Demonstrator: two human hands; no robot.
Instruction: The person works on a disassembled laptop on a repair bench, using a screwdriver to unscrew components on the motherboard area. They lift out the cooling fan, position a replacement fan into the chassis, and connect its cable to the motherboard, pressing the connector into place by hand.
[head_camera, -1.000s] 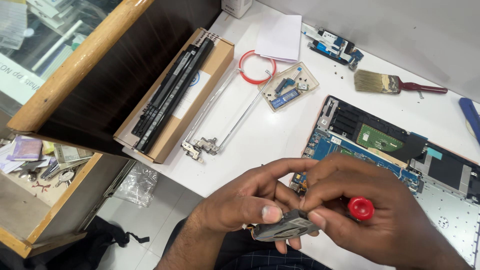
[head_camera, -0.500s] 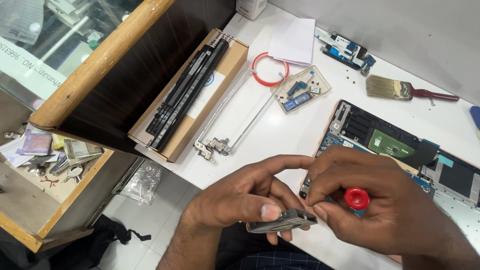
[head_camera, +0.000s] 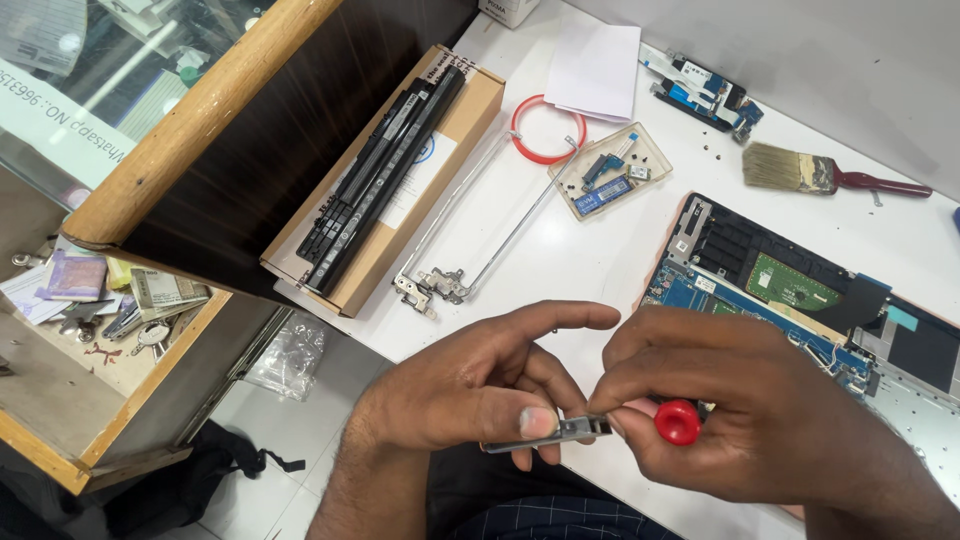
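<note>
Left hand (head_camera: 470, 395): pinching a small flat grey metal part (head_camera: 550, 433) between thumb and fingers, over the white table's (head_camera: 560, 260) near edge.
Right hand (head_camera: 760, 410): closing around a red-capped screwdriver (head_camera: 678, 422), fingertips touching the part.
Nearby: opened laptop base with blue board (head_camera: 790, 300) lying just right.

Bright, even overhead light, soft shadows, sharp focus, slight glare on glass.

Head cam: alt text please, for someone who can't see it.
Two bare hands meet low in the frame: the left hand pinches a small grey metal part, the right hand holds a red-capped tool against it. Behind them on the white table lie an opened laptop, a black battery and a paintbrush.
</note>
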